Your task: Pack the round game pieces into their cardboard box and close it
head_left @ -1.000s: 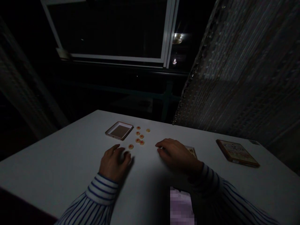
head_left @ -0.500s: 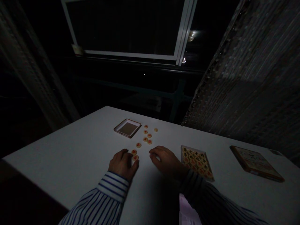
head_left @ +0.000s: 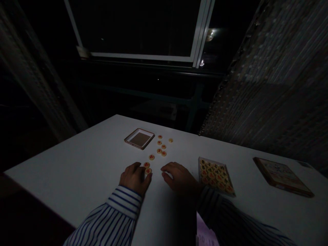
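The scene is very dark. My left hand (head_left: 134, 178) rests on the white table (head_left: 77, 167), fingers curled, its tips touching two round wooden pieces with red marks (head_left: 147, 168). My right hand (head_left: 179, 177) lies beside it, fingers bent down over the tabletop; what is under them is hidden. Several more round pieces (head_left: 161, 147) lie scattered just beyond both hands. A clear box full of round pieces (head_left: 215, 176) sits right of my right hand.
An empty shallow square tray (head_left: 139, 138) lies at the far side of the table. A flat brown box lid (head_left: 282, 176) lies at the right. A dark window and a curtain stand behind the table. The table's left edge is near.
The view has shifted left, so the box of pieces by my right hand came into sight. My left hand now touches two pieces near its fingertips. My right hand drew slightly inward.
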The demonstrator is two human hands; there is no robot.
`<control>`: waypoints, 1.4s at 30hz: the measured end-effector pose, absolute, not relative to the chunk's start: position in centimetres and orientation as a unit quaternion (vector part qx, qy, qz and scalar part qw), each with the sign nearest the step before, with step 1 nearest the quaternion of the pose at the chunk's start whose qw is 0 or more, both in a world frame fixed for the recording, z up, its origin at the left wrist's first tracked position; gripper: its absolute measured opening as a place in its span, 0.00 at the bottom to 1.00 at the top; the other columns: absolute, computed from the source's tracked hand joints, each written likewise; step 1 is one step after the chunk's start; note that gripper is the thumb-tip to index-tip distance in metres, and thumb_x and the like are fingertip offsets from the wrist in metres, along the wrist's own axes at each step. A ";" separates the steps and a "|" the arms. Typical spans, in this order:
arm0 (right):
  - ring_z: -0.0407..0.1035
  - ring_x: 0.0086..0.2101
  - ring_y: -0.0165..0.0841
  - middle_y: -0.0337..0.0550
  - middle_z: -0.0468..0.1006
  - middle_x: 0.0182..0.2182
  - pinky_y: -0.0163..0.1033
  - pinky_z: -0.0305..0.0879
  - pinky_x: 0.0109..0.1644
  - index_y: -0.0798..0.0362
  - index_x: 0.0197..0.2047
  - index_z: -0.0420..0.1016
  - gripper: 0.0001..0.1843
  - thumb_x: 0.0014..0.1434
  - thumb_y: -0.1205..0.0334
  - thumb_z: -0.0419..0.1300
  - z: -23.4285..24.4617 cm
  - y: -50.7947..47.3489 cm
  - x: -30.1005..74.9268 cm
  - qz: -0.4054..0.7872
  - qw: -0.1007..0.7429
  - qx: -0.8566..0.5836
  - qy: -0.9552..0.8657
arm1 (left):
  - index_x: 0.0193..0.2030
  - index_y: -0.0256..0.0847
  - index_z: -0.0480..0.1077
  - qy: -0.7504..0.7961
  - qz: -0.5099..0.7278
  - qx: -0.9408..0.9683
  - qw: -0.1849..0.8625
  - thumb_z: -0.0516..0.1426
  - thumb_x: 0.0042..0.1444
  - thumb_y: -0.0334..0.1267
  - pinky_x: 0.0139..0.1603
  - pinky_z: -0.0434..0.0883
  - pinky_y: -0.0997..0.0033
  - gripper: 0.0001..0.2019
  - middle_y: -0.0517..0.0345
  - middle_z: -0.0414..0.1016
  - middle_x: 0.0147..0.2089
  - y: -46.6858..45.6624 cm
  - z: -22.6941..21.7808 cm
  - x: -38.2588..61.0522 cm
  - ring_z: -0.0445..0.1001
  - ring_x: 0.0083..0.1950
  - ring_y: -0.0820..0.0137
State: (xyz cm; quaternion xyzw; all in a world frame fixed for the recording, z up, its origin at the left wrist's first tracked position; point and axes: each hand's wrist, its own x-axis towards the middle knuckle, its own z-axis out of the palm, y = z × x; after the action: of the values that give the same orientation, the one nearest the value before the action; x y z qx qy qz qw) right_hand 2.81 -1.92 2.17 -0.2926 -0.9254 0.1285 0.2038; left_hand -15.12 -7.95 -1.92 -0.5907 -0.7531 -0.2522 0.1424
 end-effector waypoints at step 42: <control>0.65 0.42 0.32 0.45 0.73 0.40 0.37 0.57 0.48 0.54 0.44 0.70 0.16 0.59 0.61 0.46 8.8 -2.7 9.0 0.182 0.305 -0.365 -0.860 | 0.39 0.41 0.66 -0.520 -0.409 -0.715 0.227 0.57 0.47 0.39 0.41 0.66 0.62 0.11 0.51 0.72 0.42 -7.9 3.7 -10.7 0.70 0.43 0.64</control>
State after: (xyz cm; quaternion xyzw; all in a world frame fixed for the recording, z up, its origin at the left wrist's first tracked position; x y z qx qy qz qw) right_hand 8.97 -2.74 8.79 -0.3653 -0.8603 0.1823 0.3053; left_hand -10.68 -7.91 3.73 -0.7149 -0.5198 -0.4089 0.2269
